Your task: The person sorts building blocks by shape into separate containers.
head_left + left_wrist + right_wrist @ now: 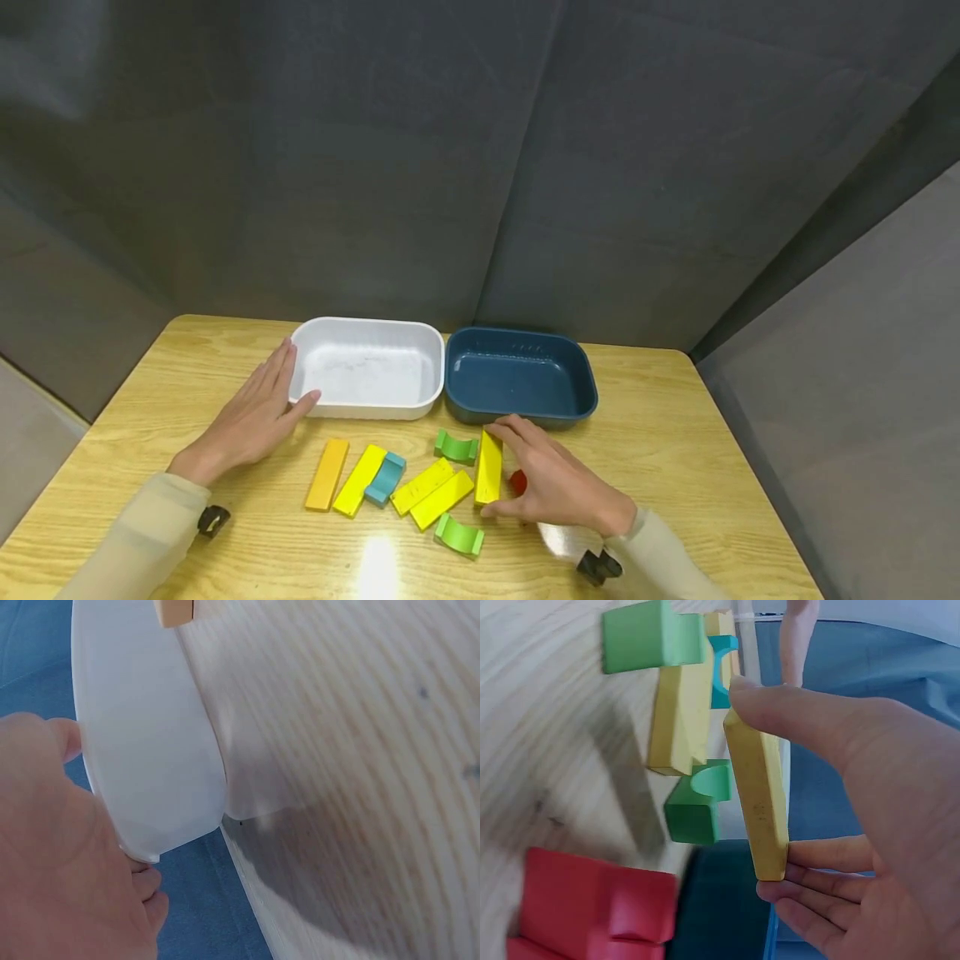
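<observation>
My right hand (562, 483) pinches a long yellow block (489, 468) between thumb and fingertips, just in front of the dark blue tray (521, 379). In the right wrist view, the yellow block (757, 799) is held by its two ends above the table. A red block (518, 481) lies partly hidden under this hand; the right wrist view shows more of the red block (592, 907). My left hand (251, 417) rests against the left end of the white tray (367, 367), fingers straight along its side and thumb at the front rim.
Between the hands lie an orange block (327, 475), a yellow block (360, 481) with a blue arched block (386, 479) against it, two adjoining yellow blocks (431, 493), and two green arched blocks (459, 536). The trays stand side by side near the table's back edge, before a dark curtain (375, 167).
</observation>
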The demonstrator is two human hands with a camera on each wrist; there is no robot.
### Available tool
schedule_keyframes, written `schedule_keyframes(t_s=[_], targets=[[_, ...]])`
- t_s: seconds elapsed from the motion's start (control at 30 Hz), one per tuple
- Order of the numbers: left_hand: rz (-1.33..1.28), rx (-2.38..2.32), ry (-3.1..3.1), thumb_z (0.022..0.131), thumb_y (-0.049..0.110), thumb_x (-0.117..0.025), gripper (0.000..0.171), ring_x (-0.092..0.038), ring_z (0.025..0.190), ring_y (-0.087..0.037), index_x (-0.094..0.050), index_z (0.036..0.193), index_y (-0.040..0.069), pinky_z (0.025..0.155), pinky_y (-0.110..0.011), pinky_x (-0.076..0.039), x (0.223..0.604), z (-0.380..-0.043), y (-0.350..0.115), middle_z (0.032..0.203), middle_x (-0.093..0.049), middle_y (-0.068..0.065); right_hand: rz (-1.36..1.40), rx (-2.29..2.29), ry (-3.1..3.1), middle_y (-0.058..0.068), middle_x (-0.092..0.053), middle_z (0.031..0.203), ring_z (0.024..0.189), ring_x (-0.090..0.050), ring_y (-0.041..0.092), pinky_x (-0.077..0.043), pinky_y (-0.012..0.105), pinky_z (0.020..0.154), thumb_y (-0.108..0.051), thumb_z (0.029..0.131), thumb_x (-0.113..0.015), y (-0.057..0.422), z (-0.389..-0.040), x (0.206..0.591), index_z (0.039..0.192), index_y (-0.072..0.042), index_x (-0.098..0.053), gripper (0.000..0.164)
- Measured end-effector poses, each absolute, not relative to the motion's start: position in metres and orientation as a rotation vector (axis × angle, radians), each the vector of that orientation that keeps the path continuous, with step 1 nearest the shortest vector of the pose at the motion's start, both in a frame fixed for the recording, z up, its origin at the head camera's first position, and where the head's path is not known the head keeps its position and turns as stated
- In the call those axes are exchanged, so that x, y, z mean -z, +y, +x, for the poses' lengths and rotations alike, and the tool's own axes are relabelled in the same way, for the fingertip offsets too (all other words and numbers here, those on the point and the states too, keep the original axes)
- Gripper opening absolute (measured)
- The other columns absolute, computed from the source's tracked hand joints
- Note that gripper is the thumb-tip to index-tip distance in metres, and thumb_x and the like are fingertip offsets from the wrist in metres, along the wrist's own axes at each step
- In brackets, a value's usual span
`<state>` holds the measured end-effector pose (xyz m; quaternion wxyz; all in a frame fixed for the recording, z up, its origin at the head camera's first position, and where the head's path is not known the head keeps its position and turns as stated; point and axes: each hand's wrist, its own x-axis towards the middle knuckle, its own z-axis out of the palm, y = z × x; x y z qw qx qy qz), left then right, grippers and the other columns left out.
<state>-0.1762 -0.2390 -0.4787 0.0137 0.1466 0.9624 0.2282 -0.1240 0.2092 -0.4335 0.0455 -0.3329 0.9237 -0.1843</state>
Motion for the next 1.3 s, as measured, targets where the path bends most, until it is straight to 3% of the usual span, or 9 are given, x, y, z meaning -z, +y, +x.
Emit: schedule_keyframes(t_s=[0.73, 1.3], targets=[[0.444, -0.714, 2.990, 0.112, 0.057, -0.043, 0.096, 0.001, 0.165, -0.044, 0.009, 0.169, -0.001, 0.133, -0.061, -0.006, 0.482, -0.177, -0.241, 0.178, 0.018, -0.014, -1.228, 0.488, 2.895, 0.009, -0.052, 0.151, 0.133, -0.055, 0.025, -0.050, 0.043, 0.116, -0.061, 0.080, -0.091, 0.176, -0.166, 0.405, 0.155, -0.005, -0.050, 0.103], [0.417, -0.706, 2.976, 0.112, 0.059, -0.039, 0.096, 0.003, 0.165, -0.043, 0.010, 0.168, -0.001, 0.133, -0.060, -0.005, 0.478, -0.175, -0.241, 0.178, 0.020, -0.013, -1.311, 0.487, 2.838, 0.010, -0.047, 0.153, 0.133, -0.050, 0.026, -0.048, 0.043, 0.117, -0.046, 0.083, -0.092, 0.139, -0.217, 0.392, 0.157, -0.004, -0.043, 0.098]])
